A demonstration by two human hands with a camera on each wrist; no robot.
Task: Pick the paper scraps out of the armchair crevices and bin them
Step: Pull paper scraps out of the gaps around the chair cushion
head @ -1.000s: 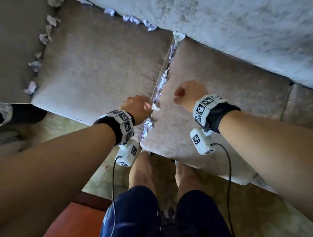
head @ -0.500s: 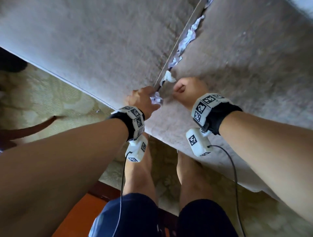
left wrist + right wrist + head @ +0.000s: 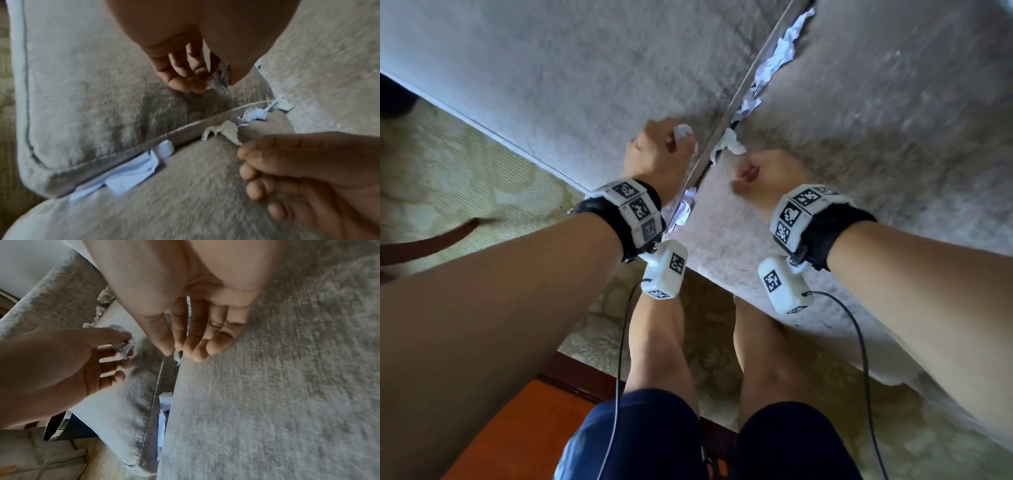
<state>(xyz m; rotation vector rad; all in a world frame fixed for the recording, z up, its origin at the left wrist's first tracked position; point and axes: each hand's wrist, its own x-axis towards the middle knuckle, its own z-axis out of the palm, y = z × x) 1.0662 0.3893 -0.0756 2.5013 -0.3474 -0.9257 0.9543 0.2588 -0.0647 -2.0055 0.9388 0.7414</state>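
White crumpled paper scraps [image 3: 774, 65] line the armchair's cushion crevice [image 3: 717, 137]; left hand [image 3: 657, 154] pinches one, right hand [image 3: 767, 174] pinches another.

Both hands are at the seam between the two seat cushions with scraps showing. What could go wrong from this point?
The left hand pinches its crumpled scrap only at the fingertips; that grip could slip on the way to the bin.

The right hand pinches the white scrap by one edge; it may tear.

The flat pieces deep in the seam could be pushed further in.
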